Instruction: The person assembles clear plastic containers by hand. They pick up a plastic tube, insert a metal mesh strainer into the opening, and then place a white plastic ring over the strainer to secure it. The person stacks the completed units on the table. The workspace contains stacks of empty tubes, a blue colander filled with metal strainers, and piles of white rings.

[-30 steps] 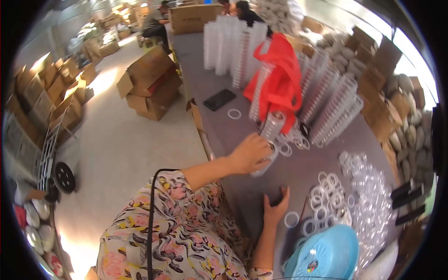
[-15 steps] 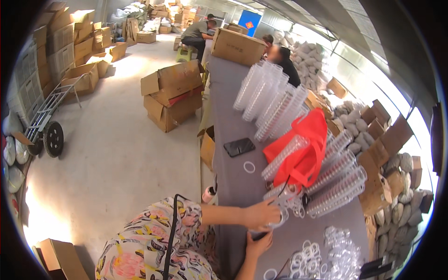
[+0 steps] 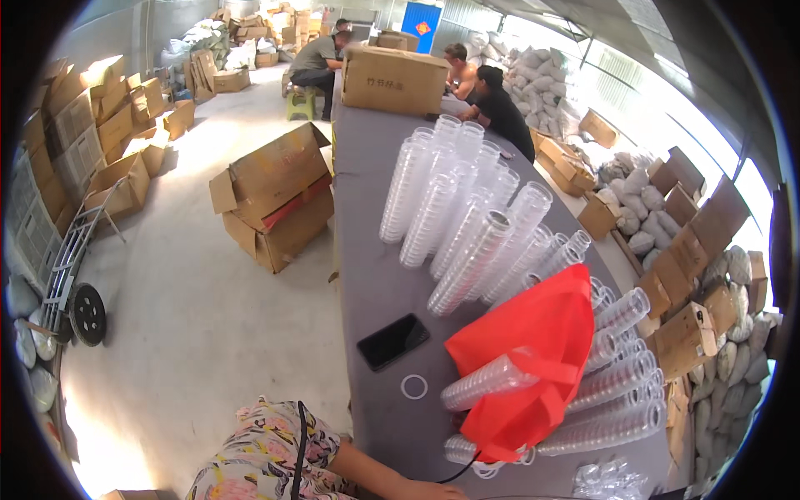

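Note:
My left forearm reaches in from a flowered sleeve (image 3: 267,454) at the bottom. Only the back of my left hand (image 3: 435,491) shows at the lower edge, and its fingers are cut off. My right hand is out of the picture. Nearest to the left hand is a thin black cord (image 3: 463,472) running up to a red fabric bag (image 3: 533,367). A stack of clear plastic cups (image 3: 487,382) lies against the bag. White rings (image 3: 487,471) show partly under its lower end. Further up lie a single white ring (image 3: 414,387) and a black phone (image 3: 393,342).
Tall stacks of clear cups (image 3: 467,217) stand along the grey table (image 3: 367,192); more stacks (image 3: 612,408) lean right of the bag. A large carton (image 3: 393,79) sits at the far end, near several people. Cartons (image 3: 275,200) and a hand truck (image 3: 79,275) stand on the floor.
The view has tilted up, so the table's things sit lower. My right hand has left the picture and my left is mostly cut off. Earlier both were together at a clear round piece.

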The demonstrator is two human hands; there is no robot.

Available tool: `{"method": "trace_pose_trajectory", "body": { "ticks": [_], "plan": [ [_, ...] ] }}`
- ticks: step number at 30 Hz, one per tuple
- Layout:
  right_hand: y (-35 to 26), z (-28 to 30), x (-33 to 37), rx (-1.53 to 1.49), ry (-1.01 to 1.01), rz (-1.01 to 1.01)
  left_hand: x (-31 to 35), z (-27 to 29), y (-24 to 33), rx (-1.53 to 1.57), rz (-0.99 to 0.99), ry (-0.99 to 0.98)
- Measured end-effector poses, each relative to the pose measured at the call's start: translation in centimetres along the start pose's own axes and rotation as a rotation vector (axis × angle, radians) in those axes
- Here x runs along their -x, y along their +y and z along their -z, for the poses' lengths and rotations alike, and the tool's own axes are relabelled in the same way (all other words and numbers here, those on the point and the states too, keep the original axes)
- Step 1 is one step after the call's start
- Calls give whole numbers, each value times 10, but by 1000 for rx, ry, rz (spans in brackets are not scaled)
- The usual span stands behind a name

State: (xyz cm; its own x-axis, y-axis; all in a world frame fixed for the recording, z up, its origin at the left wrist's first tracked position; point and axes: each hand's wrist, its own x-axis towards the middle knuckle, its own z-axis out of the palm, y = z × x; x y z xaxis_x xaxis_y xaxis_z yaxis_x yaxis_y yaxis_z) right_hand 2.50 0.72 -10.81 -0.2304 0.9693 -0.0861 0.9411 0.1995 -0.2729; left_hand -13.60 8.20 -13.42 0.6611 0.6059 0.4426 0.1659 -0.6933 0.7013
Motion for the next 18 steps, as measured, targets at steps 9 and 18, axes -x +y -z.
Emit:
{"method": "trace_pose_trajectory", "body": {
  "ticks": [9, 18],
  "plan": [
    [6, 36, -20, -2, -82, -71, -9, 31, 10, 49, -79, -85],
    [35, 41, 20, -33, -100, -200, -64, 79, 30, 663, 550, -672]
  ]
}}
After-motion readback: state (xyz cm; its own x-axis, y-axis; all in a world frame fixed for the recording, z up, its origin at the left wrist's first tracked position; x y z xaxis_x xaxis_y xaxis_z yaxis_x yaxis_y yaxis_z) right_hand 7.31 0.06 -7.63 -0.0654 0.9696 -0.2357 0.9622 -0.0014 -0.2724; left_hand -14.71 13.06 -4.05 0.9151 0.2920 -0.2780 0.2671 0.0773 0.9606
